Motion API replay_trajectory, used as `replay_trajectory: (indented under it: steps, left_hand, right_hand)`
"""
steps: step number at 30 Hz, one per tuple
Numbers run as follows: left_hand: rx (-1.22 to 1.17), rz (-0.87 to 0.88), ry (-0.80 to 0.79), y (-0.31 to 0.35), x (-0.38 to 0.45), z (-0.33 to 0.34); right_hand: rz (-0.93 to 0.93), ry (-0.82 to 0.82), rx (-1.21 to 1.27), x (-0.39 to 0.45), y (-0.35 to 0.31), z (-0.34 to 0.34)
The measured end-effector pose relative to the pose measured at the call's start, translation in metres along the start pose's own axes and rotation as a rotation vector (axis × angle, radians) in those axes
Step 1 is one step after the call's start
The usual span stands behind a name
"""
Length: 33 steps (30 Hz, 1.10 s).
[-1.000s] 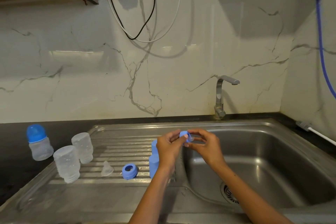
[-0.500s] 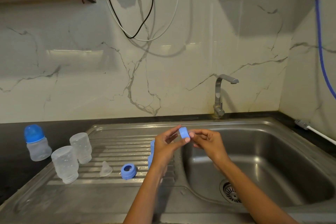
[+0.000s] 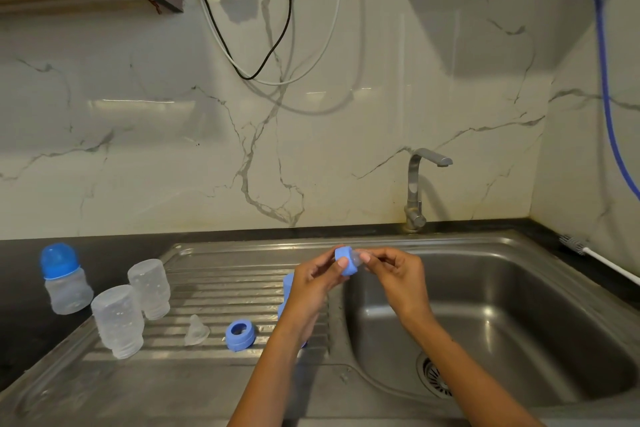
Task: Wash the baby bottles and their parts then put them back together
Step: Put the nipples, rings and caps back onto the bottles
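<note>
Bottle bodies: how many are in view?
3: one capped bottle on the dark counter at left, and two upside-down bottles on the drainboard. None seems hidden.

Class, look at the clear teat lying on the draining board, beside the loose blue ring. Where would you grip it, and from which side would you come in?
Grip the clear teat by its wide base flange, coming from above. It appears to stand base down on the ribbed draining board with its narrow tip upward, so fingers can likely close on opposite sides of the flange. The loose blue ring stands apart on its right, so the left and front are the freer sides.
</note>
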<state>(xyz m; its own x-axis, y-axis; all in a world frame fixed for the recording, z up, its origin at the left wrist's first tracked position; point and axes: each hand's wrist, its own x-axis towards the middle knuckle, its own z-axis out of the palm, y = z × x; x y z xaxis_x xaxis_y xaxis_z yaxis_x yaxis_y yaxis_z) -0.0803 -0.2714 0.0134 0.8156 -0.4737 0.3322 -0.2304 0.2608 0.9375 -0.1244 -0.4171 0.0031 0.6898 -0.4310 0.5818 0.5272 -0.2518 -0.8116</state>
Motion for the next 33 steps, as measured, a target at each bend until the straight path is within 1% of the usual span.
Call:
replay_trajectory:
  steps: [2, 5, 8, 12, 16, 21, 24, 27, 29, 30, 32, 33]
  left_hand:
    - [-0.056, -0.021, -0.02, 0.0, 0.0, -0.001]
    - [-0.089, -0.028, -0.032, 0.002, 0.0, -0.003]
    - [-0.066, -0.031, -0.03, 0.004, -0.001, -0.003]
    - [-0.03, -0.057, -0.04, 0.004, -0.003, -0.001]
    - [-0.073, -0.093, -0.013, 0.002, -0.001, 0.003]
    - [-0.116, -0.081, -0.021, 0.0, 0.0, 0.003]
    - [-0.098, -0.07, 0.003, -0.001, -0.001, 0.0]
    - [-0.069, -0.065, 0.032, -0.001, -0.002, 0.0]
    - [-0.023, -0.058, 0.024, -0.001, -0.004, 0.0]
    - [0.007, -0.057, 0.03, -0.001, -0.005, 0.0]
    - [0.066, -0.058, 0.078, -0.003, -0.006, 0.001]
    - [0.095, -0.059, 0.113, -0.004, -0.006, 0.001]
  right_hand:
    - [0.064, -0.032, 0.06, 0.001, -0.002, 0.0]
    - [0.183, -0.183, 0.163, 0.005, -0.004, -0.007]
    - [0.142, -0.273, 0.145, 0.006, -0.005, -0.014]
    - [0.022, -0.245, -0.006, 0.005, -0.003, -0.012]
    - [0.029, -0.177, -0.012, 0.004, 0.001, -0.013]
    - [0.161, -0.122, 0.1, 0.002, 0.001, -0.008]
    - [0.242, -0.174, 0.162, 0.001, -0.003, -0.01]
    - [0.258, -0.25, 0.171, 0.001, -0.007, -0.01]
    - [0.202, -0.275, 0.093, -0.001, -0.007, -0.007]
    - [0.152, -0.281, 0.006, -0.002, -0.007, -0.004]
    - [0.055, -0.286, -0.145, -0.005, -0.006, 0.001]
    - [0.033, -0.275, -0.172, -0.006, -0.004, 0.003]
